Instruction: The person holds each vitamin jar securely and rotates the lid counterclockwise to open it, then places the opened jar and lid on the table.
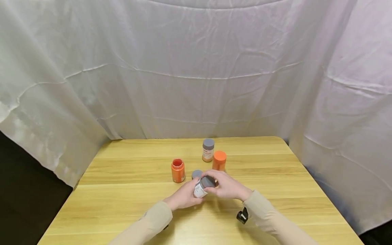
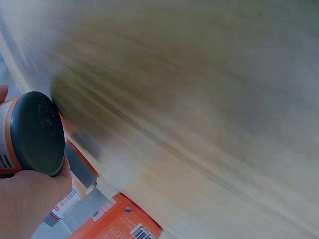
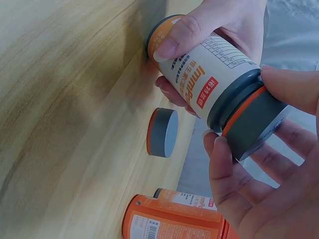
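My left hand (image 1: 185, 196) grips a white-and-orange supplement bottle (image 3: 192, 74) round its body, tilted above the table. With fingers and thumb, my right hand (image 1: 228, 185) holds that bottle's dark grey lid (image 3: 256, 122). A dark strip of the neck shows between the lid's orange edge and the label. In the left wrist view the bottle's dark base (image 2: 37, 133) faces the camera. A loose grey lid (image 3: 163, 132) lies on the table just beyond the hands. Left of them stands an orange bottle (image 1: 178, 172) with its mouth uncovered.
Behind my right hand stands an orange bottle with an orange lid (image 1: 219, 157). Farther back is a grey-lidded bottle (image 1: 208, 149). The wooden table (image 1: 122, 194) meets a pale curtain (image 1: 196, 85) at the back. A small black device (image 1: 242, 215) hangs at my right sleeve.
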A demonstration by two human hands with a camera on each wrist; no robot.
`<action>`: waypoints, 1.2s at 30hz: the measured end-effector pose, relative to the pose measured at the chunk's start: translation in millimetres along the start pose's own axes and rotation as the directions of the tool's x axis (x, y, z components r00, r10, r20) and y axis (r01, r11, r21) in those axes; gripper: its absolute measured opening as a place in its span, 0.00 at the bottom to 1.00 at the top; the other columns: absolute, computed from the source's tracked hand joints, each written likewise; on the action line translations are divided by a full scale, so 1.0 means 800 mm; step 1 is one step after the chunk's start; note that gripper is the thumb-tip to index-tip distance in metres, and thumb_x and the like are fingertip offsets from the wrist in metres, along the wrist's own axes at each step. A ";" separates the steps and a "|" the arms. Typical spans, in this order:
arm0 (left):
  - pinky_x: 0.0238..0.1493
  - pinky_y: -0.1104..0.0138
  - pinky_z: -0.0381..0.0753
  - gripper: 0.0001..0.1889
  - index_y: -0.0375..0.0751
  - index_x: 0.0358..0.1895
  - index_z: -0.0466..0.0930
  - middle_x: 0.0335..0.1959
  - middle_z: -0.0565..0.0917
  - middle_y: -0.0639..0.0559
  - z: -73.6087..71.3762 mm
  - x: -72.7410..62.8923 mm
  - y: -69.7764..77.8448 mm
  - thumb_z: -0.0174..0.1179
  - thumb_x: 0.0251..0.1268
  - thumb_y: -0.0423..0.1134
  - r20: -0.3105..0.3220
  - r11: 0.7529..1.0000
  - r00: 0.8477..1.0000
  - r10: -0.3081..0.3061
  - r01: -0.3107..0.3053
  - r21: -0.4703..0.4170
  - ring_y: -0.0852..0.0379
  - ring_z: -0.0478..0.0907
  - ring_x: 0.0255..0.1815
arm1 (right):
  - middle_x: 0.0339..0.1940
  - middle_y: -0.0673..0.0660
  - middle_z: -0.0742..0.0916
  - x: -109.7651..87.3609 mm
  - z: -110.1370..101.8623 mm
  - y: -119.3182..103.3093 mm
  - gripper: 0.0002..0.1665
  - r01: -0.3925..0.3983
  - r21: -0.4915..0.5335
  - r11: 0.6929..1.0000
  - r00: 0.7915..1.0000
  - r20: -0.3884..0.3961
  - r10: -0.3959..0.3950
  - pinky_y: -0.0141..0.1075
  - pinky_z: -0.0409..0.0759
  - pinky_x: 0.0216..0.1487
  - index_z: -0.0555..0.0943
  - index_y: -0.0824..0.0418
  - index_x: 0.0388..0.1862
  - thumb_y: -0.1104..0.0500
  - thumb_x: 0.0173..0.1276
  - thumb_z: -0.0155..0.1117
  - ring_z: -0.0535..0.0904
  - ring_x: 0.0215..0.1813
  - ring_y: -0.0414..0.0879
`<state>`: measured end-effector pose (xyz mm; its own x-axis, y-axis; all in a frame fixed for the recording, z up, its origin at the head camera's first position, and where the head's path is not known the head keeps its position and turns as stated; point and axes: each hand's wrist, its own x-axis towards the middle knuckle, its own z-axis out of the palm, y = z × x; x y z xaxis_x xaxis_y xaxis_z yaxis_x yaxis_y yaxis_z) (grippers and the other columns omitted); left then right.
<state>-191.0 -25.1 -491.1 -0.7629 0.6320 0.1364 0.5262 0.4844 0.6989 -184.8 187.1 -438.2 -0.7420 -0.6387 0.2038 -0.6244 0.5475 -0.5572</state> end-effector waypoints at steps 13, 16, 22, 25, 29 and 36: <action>0.56 0.66 0.81 0.28 0.39 0.61 0.70 0.50 0.84 0.47 -0.003 0.000 0.000 0.71 0.57 0.34 0.001 0.999 1.000 0.026 -0.027 0.021 0.56 0.82 0.50 | 0.52 0.52 0.88 0.004 0.008 0.002 0.14 0.037 0.003 0.999 0.995 -0.094 -0.037 0.38 0.82 0.52 0.82 0.56 0.53 0.51 0.76 0.60 0.84 0.51 0.44; 0.56 0.66 0.81 0.28 0.39 0.61 0.70 0.51 0.83 0.47 -0.002 0.000 0.000 0.71 0.57 0.34 0.009 0.999 1.000 0.028 -0.029 0.024 0.56 0.82 0.51 | 0.49 0.52 0.90 0.007 0.012 0.003 0.14 0.008 0.009 1.000 0.993 -0.119 -0.007 0.37 0.83 0.52 0.84 0.56 0.51 0.50 0.78 0.57 0.85 0.50 0.43; 0.55 0.66 0.81 0.29 0.40 0.60 0.69 0.50 0.83 0.49 -0.001 0.000 -0.001 0.72 0.56 0.35 0.015 0.999 1.000 0.020 -0.021 0.047 0.57 0.82 0.50 | 0.43 0.53 0.90 0.009 0.016 0.004 0.18 -0.099 0.029 0.995 0.985 -0.137 0.102 0.31 0.81 0.40 0.83 0.59 0.51 0.47 0.76 0.59 0.83 0.40 0.38; 0.55 0.67 0.81 0.29 0.41 0.59 0.69 0.50 0.83 0.49 0.000 0.001 -0.001 0.72 0.56 0.36 0.012 0.998 1.000 0.023 -0.023 0.055 0.58 0.82 0.50 | 0.38 0.53 0.89 0.008 0.015 0.003 0.20 -0.146 0.052 0.988 0.979 -0.138 0.152 0.30 0.79 0.34 0.82 0.60 0.49 0.46 0.75 0.60 0.81 0.34 0.39; 0.54 0.67 0.81 0.28 0.41 0.59 0.69 0.49 0.83 0.49 0.001 0.001 -0.001 0.72 0.56 0.35 0.017 0.999 1.000 0.016 -0.016 0.040 0.58 0.82 0.50 | 0.34 0.52 0.87 0.007 0.014 0.000 0.20 -0.211 0.061 0.976 0.967 -0.133 0.218 0.30 0.78 0.29 0.81 0.60 0.46 0.44 0.72 0.62 0.79 0.31 0.40; 0.55 0.67 0.81 0.28 0.42 0.58 0.70 0.48 0.83 0.51 0.001 0.000 -0.001 0.72 0.55 0.35 0.020 0.999 1.000 0.001 -0.002 0.038 0.59 0.81 0.49 | 0.31 0.53 0.84 0.008 0.009 -0.007 0.24 -0.350 0.101 0.931 0.931 -0.071 0.357 0.33 0.77 0.26 0.79 0.61 0.45 0.41 0.70 0.63 0.79 0.25 0.40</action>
<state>-191.3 -25.0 -492.4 -0.7544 0.6448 0.1230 0.5416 0.5056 0.6716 -184.2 176.4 -439.5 -0.9313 -0.3612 0.0476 -0.2975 0.6785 -0.6717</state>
